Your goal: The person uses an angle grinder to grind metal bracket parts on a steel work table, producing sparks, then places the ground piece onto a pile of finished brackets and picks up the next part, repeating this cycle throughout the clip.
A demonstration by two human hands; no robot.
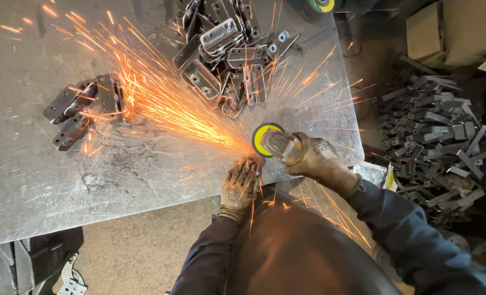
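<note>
My right hand [324,163] is wrapped tight around the angle grinder [278,145] — its yellow disc sits at the near edge of the steel table [30,180]. My left hand [239,186] presses flat on a small metal piece beside it — hidden under the glove. Sparks [166,104] fly toward the small stack of brackets [84,109].

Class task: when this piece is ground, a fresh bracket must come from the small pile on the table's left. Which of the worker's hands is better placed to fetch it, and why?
Probably the left hand: it only presses the workpiece at the table edge and lies nearer the small pile of brackets. The right hand grips the angle grinder.
</note>
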